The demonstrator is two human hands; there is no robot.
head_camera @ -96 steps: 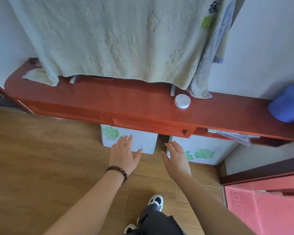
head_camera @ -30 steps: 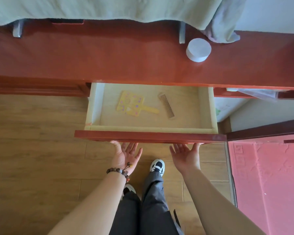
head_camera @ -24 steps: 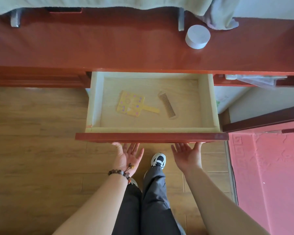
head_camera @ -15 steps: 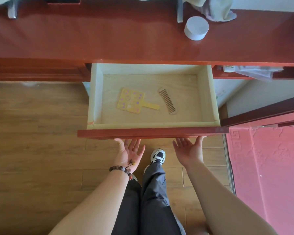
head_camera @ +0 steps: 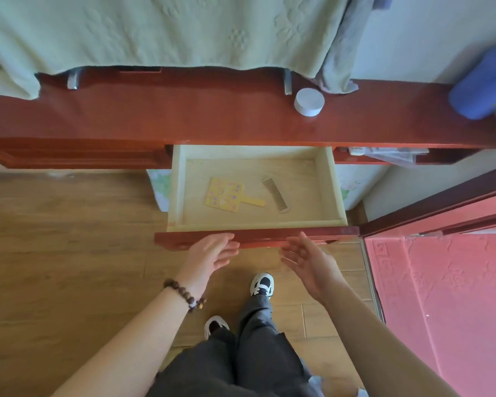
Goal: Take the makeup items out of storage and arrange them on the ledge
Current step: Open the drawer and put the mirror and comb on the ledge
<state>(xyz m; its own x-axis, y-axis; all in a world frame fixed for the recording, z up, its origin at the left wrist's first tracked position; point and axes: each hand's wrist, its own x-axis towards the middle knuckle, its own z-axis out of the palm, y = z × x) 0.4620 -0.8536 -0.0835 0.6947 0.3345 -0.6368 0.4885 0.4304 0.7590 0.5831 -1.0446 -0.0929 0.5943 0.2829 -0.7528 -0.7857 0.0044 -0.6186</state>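
The pale wooden drawer [head_camera: 328,190] under the red ledge [head_camera: 184,118] stands pulled out. Inside lie a yellow hand mirror [head_camera: 226,194] with coloured dots and a brown comb [head_camera: 275,194] to its right. A white round jar [head_camera: 309,101] sits on the ledge. My left hand [head_camera: 209,255] and my right hand [head_camera: 309,260] hover just in front of the drawer's red front panel [head_camera: 258,236], fingers straight and relaxed, holding nothing.
A green towel [head_camera: 155,30] and a grey cloth [head_camera: 344,53] hang over the back of the ledge. A blue object [head_camera: 481,84] lies at its right end. A pink door [head_camera: 447,305] is to the right. Wooden floor spreads to the left.
The drawer went from closed to fully pulled out. My hands have left its underside, turned over and risen in front of the panel.
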